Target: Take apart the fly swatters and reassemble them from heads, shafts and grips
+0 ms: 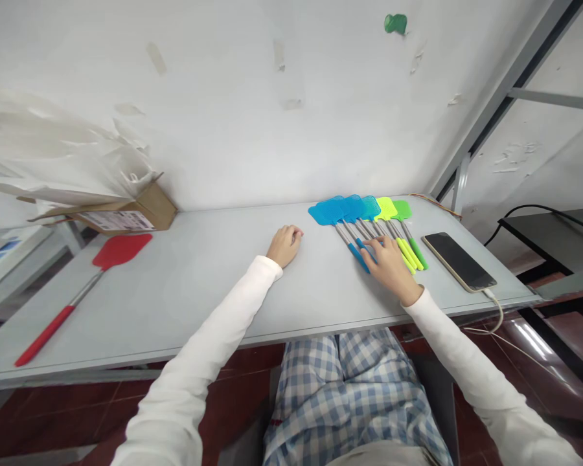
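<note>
Several fly swatters lie fanned side by side on the grey table, their heads toward the wall: blue ones [326,212], a teal one [370,207], yellow ones [385,208] and a green one [402,210]. My right hand [391,264] rests over the handles in the middle of the row, fingers apart and touching them; it hides part of some handles. To the left of the row, my left hand [284,246] lies on the tabletop with its fingers curled in, and nothing shows in it. Far left lies a red fly swatter [121,251], apart from both hands.
A smartphone [459,262] on a white charging cable [495,310] lies right of the swatters. At the back left stands an opened cardboard box [158,207] with white plastic wrapping [78,155]. A grey metal frame [495,110] rises at the right.
</note>
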